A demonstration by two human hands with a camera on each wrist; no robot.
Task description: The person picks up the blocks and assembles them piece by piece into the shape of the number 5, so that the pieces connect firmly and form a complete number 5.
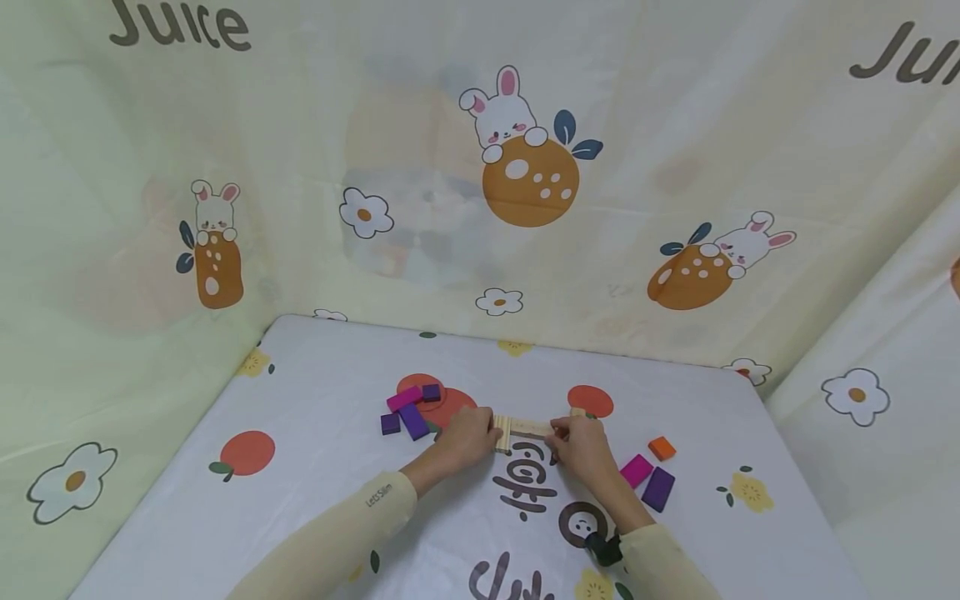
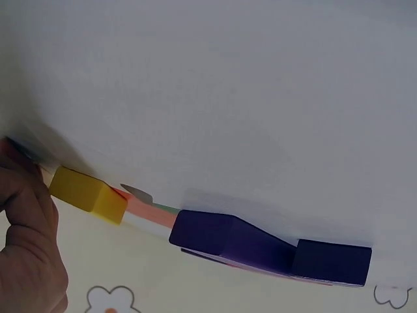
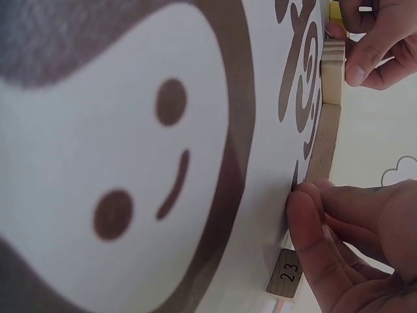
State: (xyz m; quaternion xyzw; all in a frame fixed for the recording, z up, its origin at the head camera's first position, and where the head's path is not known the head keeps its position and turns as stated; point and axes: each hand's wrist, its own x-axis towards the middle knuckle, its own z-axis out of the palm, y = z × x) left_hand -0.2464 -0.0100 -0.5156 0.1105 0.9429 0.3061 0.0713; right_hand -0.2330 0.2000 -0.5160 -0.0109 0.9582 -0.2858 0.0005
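Note:
In the head view my left hand (image 1: 467,437) grips the left end of a short row of pale wooden blocks. Its thumb presses a striped-top wooden block (image 3: 333,72) in the right wrist view. My right hand (image 1: 583,450) pinches the far end of a longer flat wooden block (image 3: 324,143), which lies end to end against the striped one. Fingers cover part of both blocks. Beside the right hand, a wooden block marked 23 (image 3: 287,270) lies on the cloth. A yellow block (image 2: 81,189) is next to the left hand (image 2: 29,241) in the left wrist view.
To the left lie purple blocks (image 1: 413,422) and a magenta block (image 1: 405,398). On the right are an orange block (image 1: 662,448), a magenta block (image 1: 636,471) and a purple block (image 1: 658,489). A printed white cloth (image 1: 322,500) covers the table; patterned curtains (image 1: 420,275) stand behind.

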